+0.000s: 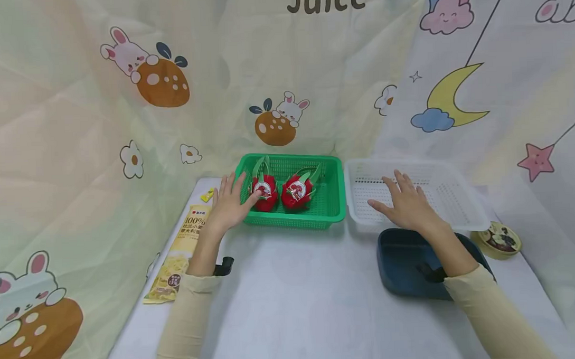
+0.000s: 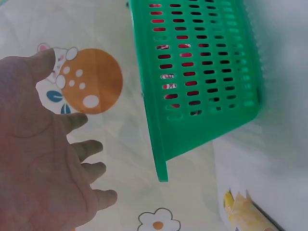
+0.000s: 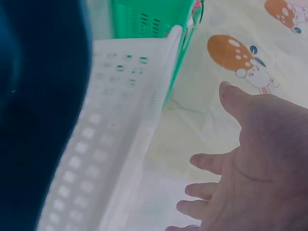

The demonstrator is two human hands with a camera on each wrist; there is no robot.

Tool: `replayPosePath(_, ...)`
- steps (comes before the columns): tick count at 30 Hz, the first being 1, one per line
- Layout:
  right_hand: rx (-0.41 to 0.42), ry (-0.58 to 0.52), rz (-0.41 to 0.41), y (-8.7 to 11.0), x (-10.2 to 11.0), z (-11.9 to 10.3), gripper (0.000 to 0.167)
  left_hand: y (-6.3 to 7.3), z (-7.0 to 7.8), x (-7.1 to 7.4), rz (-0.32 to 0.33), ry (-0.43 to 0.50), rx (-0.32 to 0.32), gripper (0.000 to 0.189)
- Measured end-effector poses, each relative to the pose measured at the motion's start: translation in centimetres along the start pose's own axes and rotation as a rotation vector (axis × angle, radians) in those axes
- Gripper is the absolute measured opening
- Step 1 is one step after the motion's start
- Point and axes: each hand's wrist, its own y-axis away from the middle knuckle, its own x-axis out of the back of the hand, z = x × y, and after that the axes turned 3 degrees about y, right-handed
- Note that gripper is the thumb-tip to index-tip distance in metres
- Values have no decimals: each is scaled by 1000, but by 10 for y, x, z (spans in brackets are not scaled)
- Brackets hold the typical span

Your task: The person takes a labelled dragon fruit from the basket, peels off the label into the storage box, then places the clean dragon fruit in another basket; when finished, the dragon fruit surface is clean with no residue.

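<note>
Two red dragon fruits with green leaves and round labels lie in a green basket (image 1: 312,219); the left dragon fruit (image 1: 267,198) is beside the right dragon fruit (image 1: 294,199). My left hand (image 1: 229,207), fingers spread and straight, is at the basket's left end and holds nothing. In the left wrist view its palm is seen apart from the basket's wall. My right hand (image 1: 406,204) hovers with spread fingers over a white basket (image 1: 447,187), also holding nothing. Below that wrist stands a dark blue bin (image 1: 405,281), partly hidden by the forearm.
A yellow pasta packet (image 1: 176,257) lies along the table's left edge, partly behind the left forearm. A small yellow wrapped item (image 1: 207,195) sits beyond it. At the right edge is a round tin (image 1: 499,241). A printed cloth (image 1: 312,67) hangs behind the table.
</note>
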Motion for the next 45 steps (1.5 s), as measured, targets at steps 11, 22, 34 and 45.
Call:
replayPosePath(11, 73, -81, 88, -26, 5, -34, 90, 5, -1, 5, 54, 159, 35, 91)
replayPosePath(22, 125, -215, 164, -47, -9, -66, 74, 13, 0, 12, 225, 634, 135, 64)
replayPosePath(34, 146, -487, 198, -78, -28, -95, 46, 17, -13, -4, 496, 1109, 471, 49)
replayPosePath(45, -70, -688, 76, -101, -46, -105, 46, 18, -23, -18, 514, 1454, 641, 56)
